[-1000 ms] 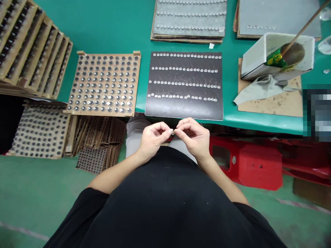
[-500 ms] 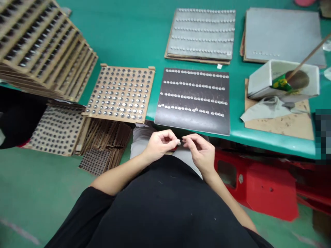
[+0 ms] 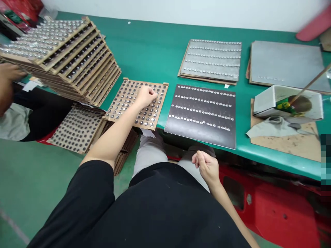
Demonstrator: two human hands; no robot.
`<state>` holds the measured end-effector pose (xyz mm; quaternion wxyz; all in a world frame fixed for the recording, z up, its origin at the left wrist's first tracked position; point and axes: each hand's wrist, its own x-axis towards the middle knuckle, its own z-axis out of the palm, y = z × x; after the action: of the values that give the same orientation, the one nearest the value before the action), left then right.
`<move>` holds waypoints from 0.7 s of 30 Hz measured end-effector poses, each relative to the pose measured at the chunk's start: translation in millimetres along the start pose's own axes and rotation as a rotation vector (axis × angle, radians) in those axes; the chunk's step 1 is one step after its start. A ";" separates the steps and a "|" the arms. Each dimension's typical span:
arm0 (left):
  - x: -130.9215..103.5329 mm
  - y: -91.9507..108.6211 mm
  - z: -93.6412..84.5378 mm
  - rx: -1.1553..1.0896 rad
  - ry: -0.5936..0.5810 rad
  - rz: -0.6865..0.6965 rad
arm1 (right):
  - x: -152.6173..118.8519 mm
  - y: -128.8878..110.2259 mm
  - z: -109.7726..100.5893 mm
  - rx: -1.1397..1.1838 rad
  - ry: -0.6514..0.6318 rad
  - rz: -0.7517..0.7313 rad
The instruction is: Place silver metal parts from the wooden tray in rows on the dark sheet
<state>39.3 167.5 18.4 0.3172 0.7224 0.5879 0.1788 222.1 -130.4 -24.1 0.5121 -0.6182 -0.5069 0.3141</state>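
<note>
My left hand [image 3: 145, 96] reaches over the upper right part of a wooden board [image 3: 126, 120] filled with rows of small round metal pieces. Its thumb and fingers are pinched together at one of the rows; whatever is between the tips is too small to make out. Above my lap, just off the table's front edge, my right hand [image 3: 209, 168] is closed, thumb against the curled fingers, and its contents are hidden. To the right of the board lies a dark sheet [image 3: 196, 132] with rows of small shiny discs.
A tall stack of loaded wooden trays [image 3: 85, 69] rises at left. Grey sheets with discs [image 3: 210, 57] and a grey-topped stack [image 3: 287, 60] lie behind. At right stand a white box [image 3: 265, 100] and a cloth [image 3: 275, 127]. Another person's hand [image 3: 11, 72] shows at far left.
My left hand has gone from above my lap, where it pinched a small round piece, forward and left to the wooden board. The right hand stays near my lap, its fingers now closed. The view has tilted up.
</note>
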 end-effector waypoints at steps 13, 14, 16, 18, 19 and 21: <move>-57.7 32.2 10.8 -0.234 0.325 0.352 | 35.9 6.4 -63.8 -0.244 0.356 -0.068; -73.9 34.6 15.7 -0.289 0.266 0.424 | 43.7 10.1 -69.9 -0.305 0.431 -0.021; -105.8 39.4 28.0 -0.380 0.118 0.506 | 59.9 18.1 -79.2 -0.388 0.518 0.077; -131.9 44.1 40.8 -0.402 -0.024 0.520 | 74.5 25.5 -84.6 -0.461 0.518 0.153; -141.7 46.0 46.3 -0.403 -0.078 0.512 | 80.4 28.5 -86.3 -0.503 0.498 0.171; -155.3 48.5 54.9 -0.419 -0.149 0.485 | 88.2 31.8 -88.4 -0.576 0.455 0.170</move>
<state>71.6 -0.9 28.3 0.4495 0.7713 0.3243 0.3129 337.5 -73.3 -18.3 0.3888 -0.8308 -0.3945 0.0547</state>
